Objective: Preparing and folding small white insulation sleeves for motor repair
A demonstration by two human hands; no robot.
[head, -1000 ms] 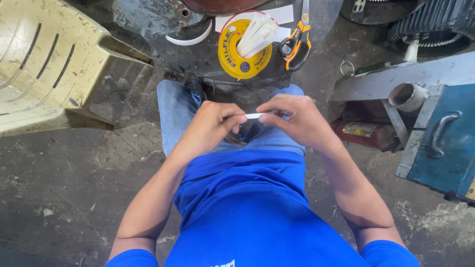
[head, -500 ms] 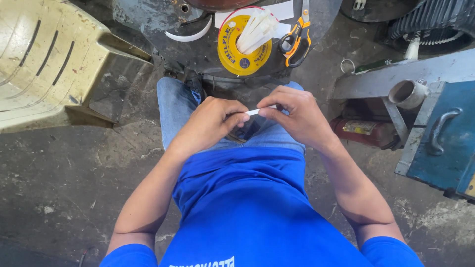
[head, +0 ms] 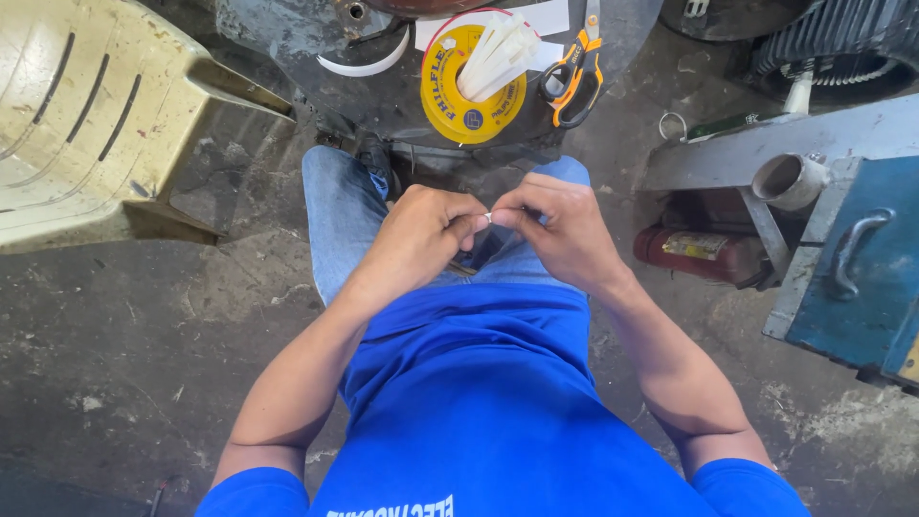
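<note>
White strip (head: 488, 218), small and thin, is sitting pinched between both hands over the person's lap. Left hand (head: 421, 235) and right hand (head: 565, 230) are closing their fingers on it, fingertips meeting, below the yellow spool (head: 471, 91) and scissors (head: 572, 81).

Plastic chair (head: 86, 105), cream, tipped on its side at upper left on stained concrete floor (head: 124, 364). Yellow spool (head: 472, 91) lay flat on dark round metal housing (head: 316, 48), a bundle of white strips (head: 498, 53) upon it. Orange-handled scissors (head: 572, 81) just right of spool. White ring (head: 359, 62) to its left. Red cylinder (head: 708, 257) lay at right, beside blue metal box (head: 862, 287) with grey handle (head: 850, 251). Short grey pipe (head: 787, 179) above box. Metal ring (head: 672, 125) near grey beam (head: 766, 144).
</note>
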